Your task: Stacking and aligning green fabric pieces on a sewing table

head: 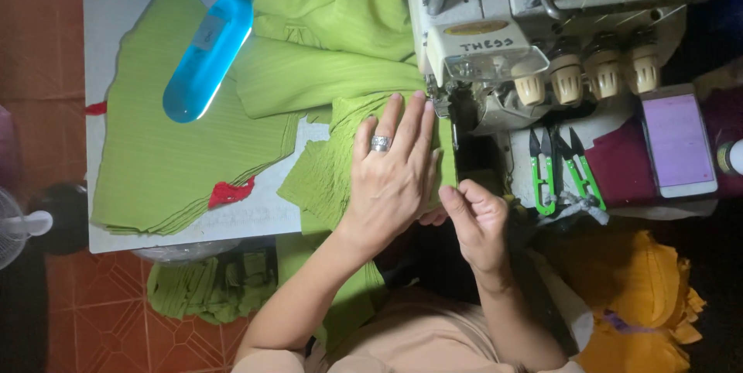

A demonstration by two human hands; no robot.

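The left hand (391, 179) lies flat, fingers spread, on the green fabric (325, 172); the right hand (476, 222) pinches its edge, best kept aligned at the serger (495, 48).

One head-worn camera looks steeply down, close above the sewing machine (534, 40) and white table (255, 218).

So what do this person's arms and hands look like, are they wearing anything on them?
Both forearms are bare, with no sleeves reaching them and no gloves. The left hand wears a broad silver-coloured patterned ring on one finger. The right hand shows no ring, watch or bracelet. A light beige garment covers the body at the bottom of the view.
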